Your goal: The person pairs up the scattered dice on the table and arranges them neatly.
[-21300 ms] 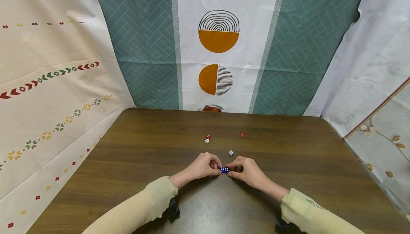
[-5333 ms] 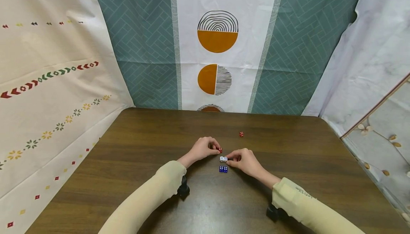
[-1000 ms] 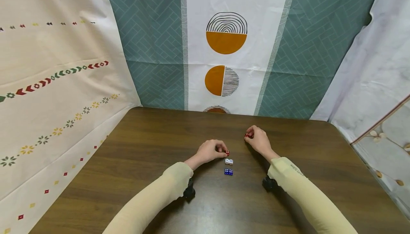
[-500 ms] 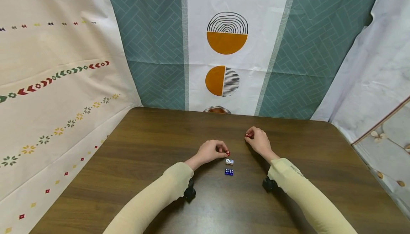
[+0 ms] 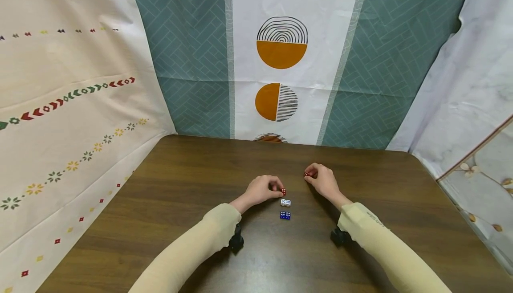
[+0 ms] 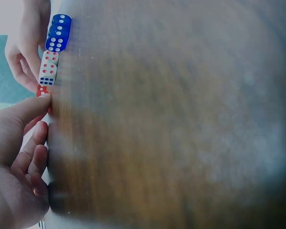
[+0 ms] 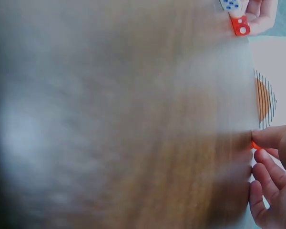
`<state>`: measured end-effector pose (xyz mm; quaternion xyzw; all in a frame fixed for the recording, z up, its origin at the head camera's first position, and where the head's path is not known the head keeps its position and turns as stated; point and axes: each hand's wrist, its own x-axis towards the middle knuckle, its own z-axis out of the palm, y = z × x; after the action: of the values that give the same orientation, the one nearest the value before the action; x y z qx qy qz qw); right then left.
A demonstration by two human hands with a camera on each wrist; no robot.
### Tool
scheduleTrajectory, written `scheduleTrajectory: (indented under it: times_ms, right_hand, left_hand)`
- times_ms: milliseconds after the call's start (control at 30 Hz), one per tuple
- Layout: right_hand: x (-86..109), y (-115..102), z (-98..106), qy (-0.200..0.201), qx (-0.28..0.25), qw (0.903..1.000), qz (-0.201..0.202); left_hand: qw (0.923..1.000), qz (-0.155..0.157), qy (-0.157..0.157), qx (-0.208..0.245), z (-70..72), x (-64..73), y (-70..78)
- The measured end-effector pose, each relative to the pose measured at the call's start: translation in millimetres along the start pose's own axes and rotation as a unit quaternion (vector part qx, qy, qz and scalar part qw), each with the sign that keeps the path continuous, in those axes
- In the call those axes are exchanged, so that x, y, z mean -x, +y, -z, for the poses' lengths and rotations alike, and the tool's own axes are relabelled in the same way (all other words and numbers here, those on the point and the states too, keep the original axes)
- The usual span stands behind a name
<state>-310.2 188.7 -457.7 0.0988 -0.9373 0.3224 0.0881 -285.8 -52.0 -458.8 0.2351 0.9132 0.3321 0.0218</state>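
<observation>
My left hand (image 5: pixel 262 189) pinches a red die (image 5: pixel 283 192) between thumb and fingertips, on the table just beyond a pair of white dice (image 5: pixel 285 202). Closer to me, two blue dice (image 5: pixel 285 215) sit side by side, in line with the white pair. Farther back and to the right, my right hand (image 5: pixel 323 181) holds a second red die (image 5: pixel 306 174) by thumb and fingers. In the right wrist view that die (image 7: pixel 256 145) is mostly covered by the thumb. The left wrist view has the blue dice (image 6: pixel 58 33), the white dice (image 6: pixel 48 68) and the left hand's red die (image 6: pixel 42 90) in a row.
The dice stand on a brown wooden table (image 5: pixel 216 159) with rounded far corners. Patterned cloths hang beyond its far edge (image 5: pixel 192 83) and along the left side (image 5: pixel 80 119). A marbled cloth (image 5: pixel 453 97) hangs at the right.
Since 21.3 s ago the scattered white dice have come together beyond the blue pair. The right hand left the white dice, took the far red die and has just drawn it slightly nearer.
</observation>
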Motion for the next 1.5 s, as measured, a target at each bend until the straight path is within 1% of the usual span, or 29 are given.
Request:
scheduleTrajectory:
  times_ms: [200,467,800,1033,1400,1500]
  right_hand:
    - [7.9,-3.7,-1.7,-0.005,-0.013,0.9997,0.021]
    - [18.0,-11.6,-1.7,-0.025,-0.03,0.9992,0.012]
    - [25.0,-15.1,-3.2,-0.021,-0.032,0.9988,0.03]
    - [27.0,-14.9,-3.2,-0.025,-0.035,0.9988,0.024]
    - [28.8,-12.7,-3.1,-0.02,-0.036,0.9991,0.013]
    - [28.6,-12.3,-4.0,-0.025,-0.034,0.999,0.014]
  left_hand:
    - [1.0,-0.001,-0.001,0.0,-0.2,-0.5,-1.8]
    - [1.0,0.001,-0.006,0.006,0.5,-1.1,-1.5]
    - [0.9999,0.001,-0.005,0.014,1.2,-1.2,-0.9]
    - [0.9999,0.001,-0.005,0.009,0.7,-0.5,-0.7]
    - [1.0,0.001,-0.003,0.006,0.7,-0.6,-0.5]
    - [1.0,0.001,-0.004,0.008,0.5,-0.8,-1.2]
